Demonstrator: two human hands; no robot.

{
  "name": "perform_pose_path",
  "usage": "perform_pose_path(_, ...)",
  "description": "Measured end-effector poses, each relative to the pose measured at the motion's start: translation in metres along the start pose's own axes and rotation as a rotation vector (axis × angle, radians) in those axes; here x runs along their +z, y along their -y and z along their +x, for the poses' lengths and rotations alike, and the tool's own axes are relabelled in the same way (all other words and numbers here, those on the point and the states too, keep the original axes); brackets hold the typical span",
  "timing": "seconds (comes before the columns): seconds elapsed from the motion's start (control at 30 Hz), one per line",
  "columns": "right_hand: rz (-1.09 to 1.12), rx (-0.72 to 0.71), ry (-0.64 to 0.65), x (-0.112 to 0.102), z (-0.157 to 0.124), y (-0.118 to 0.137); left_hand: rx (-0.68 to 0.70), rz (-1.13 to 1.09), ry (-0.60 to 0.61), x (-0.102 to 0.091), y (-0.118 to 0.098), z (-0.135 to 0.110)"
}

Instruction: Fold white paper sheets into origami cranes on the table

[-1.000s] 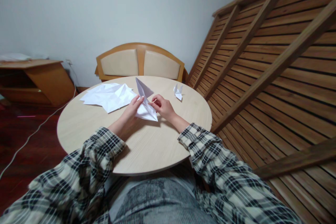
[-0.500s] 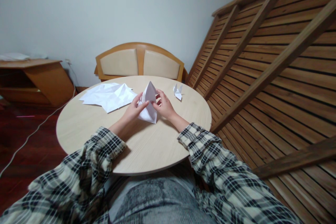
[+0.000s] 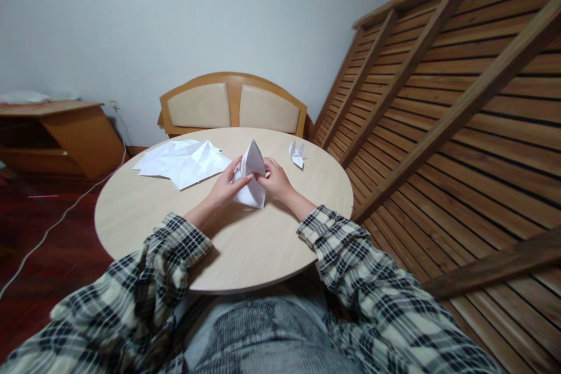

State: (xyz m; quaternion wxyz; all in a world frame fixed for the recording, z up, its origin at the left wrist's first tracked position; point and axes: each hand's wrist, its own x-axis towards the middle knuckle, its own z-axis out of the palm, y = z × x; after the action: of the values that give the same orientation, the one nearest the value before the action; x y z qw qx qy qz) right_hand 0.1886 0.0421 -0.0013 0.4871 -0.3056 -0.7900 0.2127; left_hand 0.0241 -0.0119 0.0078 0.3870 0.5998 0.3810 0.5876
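One white, sharply pointed piece of folded paper (image 3: 254, 162) is held between the two bare hands, over the middle of the counter. Its long axis runs away from the wearer: one peak rises beyond the thumbs, while a lower corner points back toward the wearer's body. Whether that corner touches the counter, I cannot tell.

The left hand (image 3: 222, 188) grips the left side, the right hand (image 3: 279, 181) the right side, so neither is nearer. Both sets of fingers are closed narrowly on the paper, the thumbs almost meeting across the face toward the wearer; the fingertips behind it are partly hidden. The peak stands free of both thumbs.

Just beyond the left hand lies a spread of white, creased paper sheets (image 3: 182, 160). Farther off past the right hand, apart from it, sits a small, white, folded-paper figure with upright points (image 3: 297, 156). All this is on or above the round, pale, wood-grained counter (image 3: 149, 222).
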Motion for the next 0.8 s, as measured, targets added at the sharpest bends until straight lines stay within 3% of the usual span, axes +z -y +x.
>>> perform_pose_path(0.13,-0.032,0.020,0.058,0.0020,-0.0016,0.0012,-0.038,0.001,0.036,0.0020,-0.0040,-0.0032)
perform_pose_path(0.27,-0.060,-0.001,0.030,0.0007,-0.0018,0.0045,-0.036,-0.041,0.047,0.0026,-0.0063,-0.0053)
perform_pose_path(0.43,-0.080,-0.102,-0.007,0.0003,-0.0012,0.0076,0.003,-0.036,-0.042,0.0023,-0.0016,-0.0036)
perform_pose_path(0.57,-0.085,-0.100,-0.027,0.0020,-0.0012,0.0071,-0.019,-0.023,-0.131,-0.0003,0.0025,-0.0015)
perform_pose_path(0.8,-0.091,-0.132,-0.064,0.0021,-0.0026,0.0082,0.011,0.061,-0.141,-0.0031,-0.0032,-0.0029)
